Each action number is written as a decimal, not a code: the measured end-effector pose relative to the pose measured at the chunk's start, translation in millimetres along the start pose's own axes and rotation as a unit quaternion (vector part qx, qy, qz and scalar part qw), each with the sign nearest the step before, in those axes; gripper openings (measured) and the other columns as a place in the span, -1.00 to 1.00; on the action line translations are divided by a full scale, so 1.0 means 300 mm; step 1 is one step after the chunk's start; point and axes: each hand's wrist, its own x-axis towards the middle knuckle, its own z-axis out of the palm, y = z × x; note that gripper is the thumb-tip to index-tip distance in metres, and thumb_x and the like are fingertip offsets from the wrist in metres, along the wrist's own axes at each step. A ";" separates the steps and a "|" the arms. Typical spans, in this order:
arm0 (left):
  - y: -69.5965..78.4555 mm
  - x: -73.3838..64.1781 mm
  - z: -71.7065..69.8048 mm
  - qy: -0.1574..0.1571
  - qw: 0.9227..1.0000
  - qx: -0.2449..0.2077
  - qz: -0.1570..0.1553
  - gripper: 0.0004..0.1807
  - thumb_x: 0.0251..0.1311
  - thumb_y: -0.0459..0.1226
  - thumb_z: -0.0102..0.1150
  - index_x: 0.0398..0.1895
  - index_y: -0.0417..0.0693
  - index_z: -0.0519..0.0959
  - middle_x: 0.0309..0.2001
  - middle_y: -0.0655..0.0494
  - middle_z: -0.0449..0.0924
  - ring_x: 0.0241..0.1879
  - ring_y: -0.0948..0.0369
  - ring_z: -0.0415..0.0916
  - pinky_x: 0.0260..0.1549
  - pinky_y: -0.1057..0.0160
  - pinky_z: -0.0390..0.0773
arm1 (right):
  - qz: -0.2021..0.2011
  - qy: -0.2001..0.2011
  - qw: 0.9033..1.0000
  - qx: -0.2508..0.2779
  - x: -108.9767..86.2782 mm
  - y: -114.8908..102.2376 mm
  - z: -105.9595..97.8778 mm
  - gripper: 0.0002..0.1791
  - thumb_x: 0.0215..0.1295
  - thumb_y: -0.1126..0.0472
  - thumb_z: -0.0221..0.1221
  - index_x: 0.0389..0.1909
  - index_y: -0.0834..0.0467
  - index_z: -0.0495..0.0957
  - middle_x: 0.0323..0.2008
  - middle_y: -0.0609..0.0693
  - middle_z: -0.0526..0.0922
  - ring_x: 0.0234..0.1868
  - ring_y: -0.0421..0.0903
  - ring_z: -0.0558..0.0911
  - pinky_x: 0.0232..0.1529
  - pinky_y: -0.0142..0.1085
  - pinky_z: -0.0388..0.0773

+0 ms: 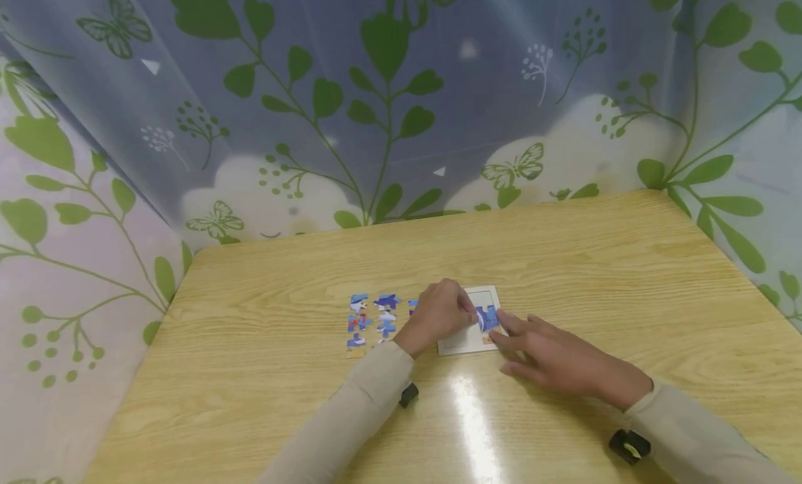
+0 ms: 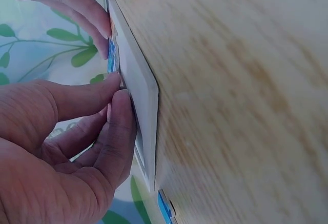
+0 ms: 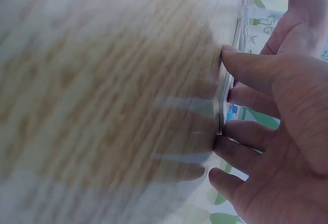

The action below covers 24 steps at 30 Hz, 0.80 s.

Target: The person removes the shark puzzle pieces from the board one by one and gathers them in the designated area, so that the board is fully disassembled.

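Note:
A white puzzle tray lies on the table, with joined blue puzzle pieces along its right side. My left hand is over the tray's left part, thumb and index fingertip pinching a small puzzle piece mostly hidden by the fingers. In the left wrist view those fingertips sit just at the tray's surface, beside the placed pieces. My right hand rests at the tray's right edge, its fingers extended and touching the edge and the pieces there.
Left of the tray, loose puzzle pieces lie in columns, several of them blue and white; some are hidden behind the left forearm. The wooden table meets a leaf-patterned curtain at the back. Light glares in front of the tray.

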 end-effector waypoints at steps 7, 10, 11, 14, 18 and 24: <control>-0.003 -0.006 -0.004 0.004 1.000 -0.012 0.013 -0.96 0.15 -0.33 0.45 -0.38 -0.13 0.77 -0.39 0.16 0.72 -0.43 0.29 0.57 -0.41 0.36 0.56 | 0.016 -0.003 1.000 0.006 0.000 -0.001 0.002 -0.40 0.43 0.08 0.23 0.34 0.36 0.42 0.45 0.45 0.16 0.34 0.46 0.34 0.27 0.35 0.24; -0.002 -0.011 -0.007 0.007 1.000 -0.013 0.015 -0.95 0.16 -0.32 0.45 -0.39 -0.12 0.77 -0.39 0.17 0.71 -0.43 0.29 0.56 -0.42 0.37 0.55 | 0.019 -0.005 1.000 0.006 -0.001 -0.002 0.002 -0.40 0.43 0.08 0.23 0.34 0.35 0.41 0.45 0.45 0.15 0.33 0.49 0.33 0.26 0.36 0.25; -0.004 -0.013 -0.009 0.010 1.000 -0.013 0.017 -0.95 0.16 -0.32 0.45 -0.39 -0.12 0.77 -0.39 0.18 0.71 -0.43 0.30 0.56 -0.43 0.37 0.54 | 0.019 -0.005 1.000 0.006 -0.001 -0.002 0.001 -0.40 0.43 0.08 0.23 0.34 0.35 0.41 0.45 0.44 0.15 0.32 0.51 0.34 0.24 0.36 0.26; -0.011 -0.023 -0.020 0.019 0.999 -0.022 0.026 -0.96 0.16 -0.33 0.43 -0.41 -0.12 0.77 -0.40 0.16 0.70 -0.45 0.28 0.55 -0.44 0.36 0.54 | 0.021 -0.003 1.000 0.003 -0.002 -0.005 0.000 -0.41 0.43 0.09 0.24 0.34 0.34 0.42 0.45 0.44 0.15 0.29 0.56 0.34 0.21 0.37 0.30; -0.030 -0.041 -0.048 0.028 0.998 -0.040 0.034 -0.95 0.19 -0.33 0.40 -0.41 -0.11 0.76 -0.39 0.16 0.70 -0.42 0.27 0.58 -0.39 0.33 0.56 | 0.023 -0.002 1.000 0.000 -0.002 -0.008 0.000 -0.42 0.44 0.08 0.23 0.33 0.34 0.43 0.45 0.44 0.17 0.27 0.58 0.34 0.19 0.36 0.34; -0.069 -0.070 -0.097 0.031 0.998 -0.053 0.026 -0.93 0.22 -0.32 0.37 -0.40 -0.11 0.75 -0.36 0.13 0.71 -0.33 0.23 0.60 -0.32 0.24 0.59 | 0.025 -0.002 1.000 -0.011 -0.001 -0.008 0.002 -0.41 0.43 0.06 0.24 0.33 0.32 0.44 0.44 0.42 0.20 0.27 0.55 0.38 0.20 0.30 0.37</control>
